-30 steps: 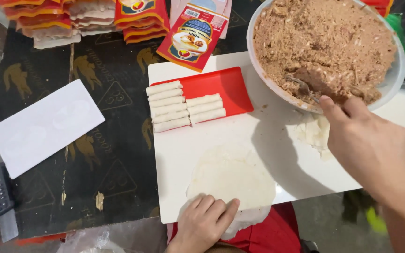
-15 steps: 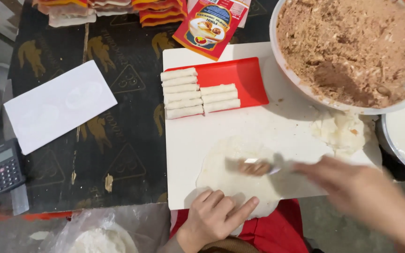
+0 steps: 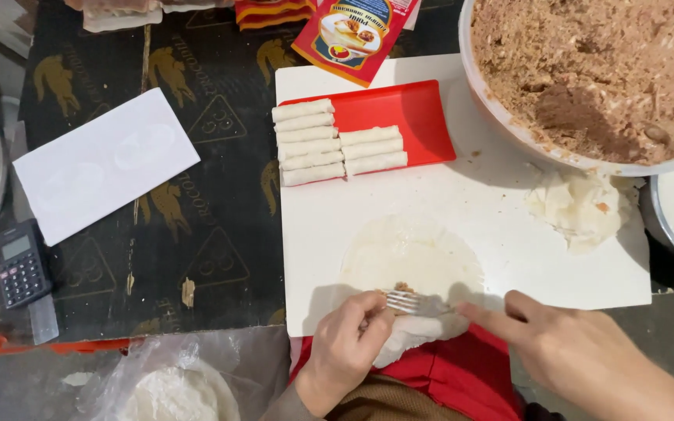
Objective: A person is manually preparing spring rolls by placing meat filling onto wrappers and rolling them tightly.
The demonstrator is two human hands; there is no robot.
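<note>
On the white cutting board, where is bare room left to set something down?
The white cutting board is bare between the red tray of rolled spring rolls, the round thin wrapper and the crumpled wrapper pile. Its near edge is crowded: left hand, right hand and metal fork meet there.

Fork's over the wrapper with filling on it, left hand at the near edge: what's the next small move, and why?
Probably slide the filling off the fork onto the wrapper near its front edge. The right hand holds the fork flat over it, the left hand pins the wrapper's edge, and only a small bit of filling lies there.
</note>
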